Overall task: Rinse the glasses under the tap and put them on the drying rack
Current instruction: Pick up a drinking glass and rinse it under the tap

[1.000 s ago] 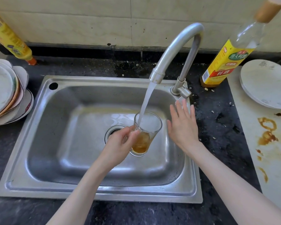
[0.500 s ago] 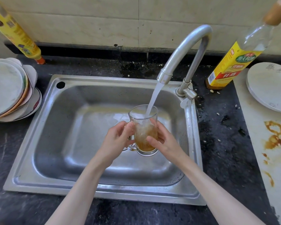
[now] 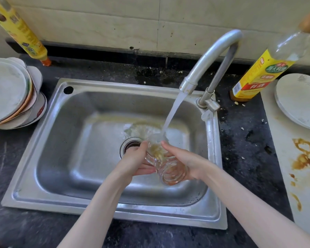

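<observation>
A clear glass (image 3: 166, 167) lies tilted over the steel sink (image 3: 64, 140), its base toward me and its mouth pointing away at the drain (image 3: 131, 145). Brownish liquid spills from its mouth into the basin. My left hand (image 3: 136, 161) grips the glass from the left and my right hand (image 3: 183, 160) holds it from the right. Water from the curved tap (image 3: 209, 56) falls onto the glass near its mouth. No drying rack is in view.
A stack of plates (image 3: 9, 93) sits left of the sink. A yellow-labelled bottle (image 3: 258, 72) stands right of the tap, next to a white plate (image 3: 301, 101) on a stained board (image 3: 302, 167). Another yellow bottle (image 3: 20, 31) leans at the back left.
The glass went from upright and filling under the stream to tipped forward, pouring out its brown liquid. My right hand came off the tap handle and took hold of the glass.
</observation>
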Available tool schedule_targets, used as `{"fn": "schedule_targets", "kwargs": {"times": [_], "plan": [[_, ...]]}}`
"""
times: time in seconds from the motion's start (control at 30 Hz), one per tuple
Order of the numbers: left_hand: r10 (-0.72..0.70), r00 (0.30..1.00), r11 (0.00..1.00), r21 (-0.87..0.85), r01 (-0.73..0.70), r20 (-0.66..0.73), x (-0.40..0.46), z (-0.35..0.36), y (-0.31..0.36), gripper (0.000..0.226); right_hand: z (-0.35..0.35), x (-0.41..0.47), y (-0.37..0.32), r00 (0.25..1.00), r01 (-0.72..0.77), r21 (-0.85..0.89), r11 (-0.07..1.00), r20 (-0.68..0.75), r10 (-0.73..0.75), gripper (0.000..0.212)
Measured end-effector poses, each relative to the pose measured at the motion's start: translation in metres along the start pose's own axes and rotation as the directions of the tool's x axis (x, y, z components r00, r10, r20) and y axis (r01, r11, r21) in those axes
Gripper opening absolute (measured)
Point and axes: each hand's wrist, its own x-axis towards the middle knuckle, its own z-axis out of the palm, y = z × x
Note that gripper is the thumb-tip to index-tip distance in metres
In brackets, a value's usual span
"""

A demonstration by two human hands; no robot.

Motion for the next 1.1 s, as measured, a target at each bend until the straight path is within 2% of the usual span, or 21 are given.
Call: {"fn": "schedule_targets", "kwargs": {"times": [0.07, 0.13, 0.23, 0.3, 0.4, 0.47, 0.57, 0.63, 0.7, 0.77, 0.87, 0.93, 1.0, 1.07, 1.1], "plan": [[0.046, 0.998, 0.999, 0.011, -0.045, -0.052, 0.001, 0.008, -0.002, 0.04, 0.001, 0.002, -0.003, 0.999, -0.043, 0.104, 0.994, 0.018, 0.042, 0.043], [0.184, 0.979, 0.98, 0.091, -0.176, -0.09, 0.002, 0.015, -0.004, 0.042, 0.004, 0.007, -0.01, 0.995, -0.102, 0.215, 0.971, 0.01, 0.103, 0.042], [0.409, 0.904, 0.893, 0.259, -0.369, -0.124, -0.007, 0.024, -0.005, 0.031, 0.006, 0.019, -0.022, 0.99, -0.136, 0.421, 0.897, 0.029, 0.137, 0.041], [0.533, 0.843, 0.815, 0.316, -0.486, -0.08, -0.015, 0.029, -0.006, 0.033, 0.007, 0.027, -0.026, 0.992, -0.119, 0.517, 0.848, 0.03, 0.121, 0.041], [0.625, 0.779, 0.742, 0.348, -0.573, -0.048, -0.013, 0.031, -0.012, 0.034, 0.009, 0.036, -0.028, 0.996, -0.08, 0.564, 0.822, 0.014, 0.087, 0.041], [0.623, 0.777, 0.745, 0.373, -0.553, -0.092, -0.006, 0.031, -0.012, 0.031, 0.014, 0.037, -0.023, 0.996, -0.088, 0.605, 0.791, 0.03, 0.088, 0.044], [0.543, 0.804, 0.809, 0.407, -0.424, -0.243, 0.002, 0.034, 0.005, 0.041, 0.026, 0.032, -0.013, 0.988, -0.152, 0.65, 0.745, 0.098, 0.117, 0.044], [0.546, 0.787, 0.806, 0.436, -0.4, -0.288, 0.002, 0.036, 0.011, 0.043, 0.027, 0.028, -0.013, 0.983, -0.184, 0.692, 0.698, 0.141, 0.12, 0.043], [0.622, 0.747, 0.749, 0.455, -0.481, -0.233, 0.001, 0.04, 0.001, 0.036, 0.022, 0.027, -0.023, 0.988, -0.153, 0.757, 0.635, 0.123, 0.092, 0.048], [0.661, 0.737, 0.709, 0.442, -0.55, -0.142, -0.006, 0.045, -0.013, 0.043, 0.016, 0.026, -0.031, 0.997, -0.071, 0.794, 0.603, 0.052, 0.049, 0.057], [0.64, 0.755, 0.74, 0.378, -0.557, -0.14, -0.002, 0.037, -0.007, 0.056, 0.017, 0.021, -0.028, 0.998, -0.05, 0.758, 0.651, 0.065, 0.001, 0.057], [0.567, 0.815, 0.802, 0.308, -0.512, -0.122, 0.005, 0.029, 0.009, 0.058, 0.022, 0.018, -0.019, 0.998, -0.046, 0.712, 0.7, 0.062, 0.003, 0.05], [0.395, 0.919, 0.908, 0.153, -0.39, -0.005, 0.011, 0.02, 0.026, 0.055, 0.024, 0.017, -0.01, 0.998, 0.041, 0.676, 0.735, 0.001, -0.056, 0.044], [0.341, 0.937, 0.938, 0.036, -0.345, 0.078, 0.015, 0.017, 0.03, 0.043, 0.025, 0.014, -0.004, 0.983, 0.17, 0.601, 0.781, -0.054, -0.173, 0.036], [0.355, 0.933, 0.934, 0.016, -0.357, 0.058, 0.015, 0.018, 0.028, 0.038, 0.025, 0.011, -0.002, 0.969, 0.239, 0.538, 0.808, -0.08, -0.233, 0.034]]}}
